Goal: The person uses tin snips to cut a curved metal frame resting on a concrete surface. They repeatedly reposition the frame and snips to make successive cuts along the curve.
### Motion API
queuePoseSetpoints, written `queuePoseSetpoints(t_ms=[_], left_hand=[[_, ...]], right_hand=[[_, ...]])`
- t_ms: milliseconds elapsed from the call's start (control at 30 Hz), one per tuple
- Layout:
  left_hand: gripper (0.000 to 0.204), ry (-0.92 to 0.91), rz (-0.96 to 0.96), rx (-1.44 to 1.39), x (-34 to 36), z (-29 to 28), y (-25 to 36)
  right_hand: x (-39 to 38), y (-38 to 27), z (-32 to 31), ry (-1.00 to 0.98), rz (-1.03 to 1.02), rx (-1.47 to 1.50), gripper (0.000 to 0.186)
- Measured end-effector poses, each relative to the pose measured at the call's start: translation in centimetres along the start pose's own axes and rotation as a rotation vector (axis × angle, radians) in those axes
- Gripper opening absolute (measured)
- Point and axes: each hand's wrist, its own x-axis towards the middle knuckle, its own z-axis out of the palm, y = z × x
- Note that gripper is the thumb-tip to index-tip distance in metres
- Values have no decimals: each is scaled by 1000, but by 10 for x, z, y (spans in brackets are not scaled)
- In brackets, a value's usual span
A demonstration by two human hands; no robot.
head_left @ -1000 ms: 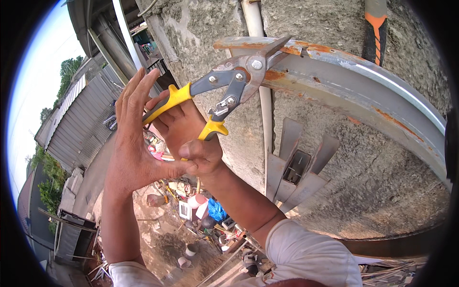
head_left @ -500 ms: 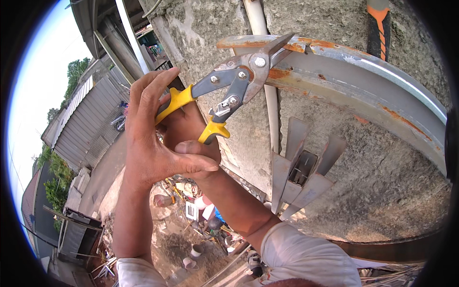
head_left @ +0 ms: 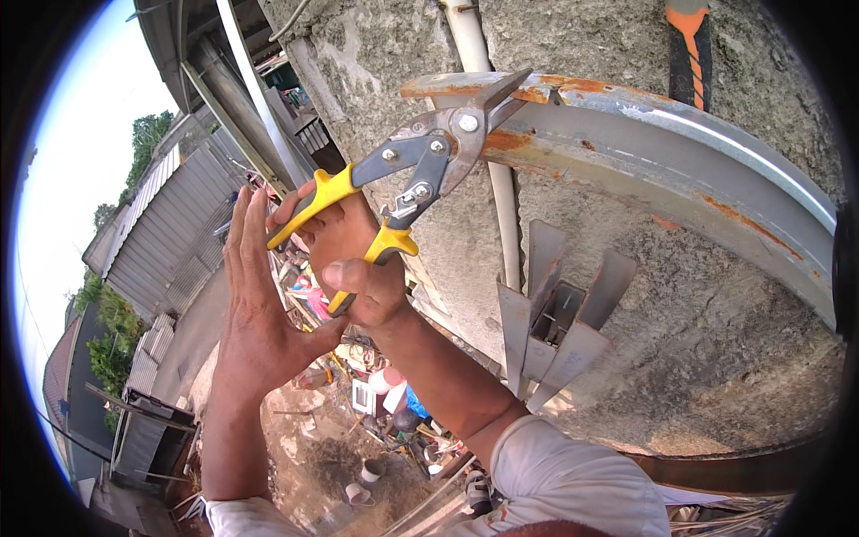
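Note:
My right hand grips the yellow and grey handles of a pair of tin snips. The handles are spread apart, with the thumb lying over the lower one. At the upper flange of a rusty grey metal channel, near its left end, the jaws straddle the edge. Left of the handles, my left hand is open, its fingers stretched upward and its thumb out beside my right wrist. It partly overlaps my right hand in view, so whether they touch is unclear.
A rough concrete wall stands behind the channel, with a pale pipe running down it. Below sits a bracket of splayed metal strips. An orange and black tool handle shows at top right. Clutter and a bucket lie far below.
My left hand has drawn away from the handles toward the lower left, its fingers straightening. The snips and channel appear slightly further left in view, and more of the handles shows.

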Motion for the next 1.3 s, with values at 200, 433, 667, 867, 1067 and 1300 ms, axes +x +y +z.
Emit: queuePoseSetpoints(t_ms=[200, 433, 667, 867, 1067, 1300], left_hand=[[167, 70, -75, -80, 19, 3, 5], [141, 183, -177, -230, 39, -6, -1], [106, -226, -292, -677, 72, 5, -14], [88, 40, -254, -595, 52, 27, 11], [102, 128, -285, -503, 50, 24, 26], [142, 41, -146, -372, 25, 8, 14]], right_hand=[[-4, 3, 13, 62, 10, 127, 81], [-8, 0, 14, 85, 8, 118, 81], [-21, 10, 4, 254, -1, 3, 45], [-40, 2, -2, 247, 8, -151, 25], [-38, 5, -1, 199, 0, -126, 32], [-22, -14, 16, 37, 75, 29, 88]])
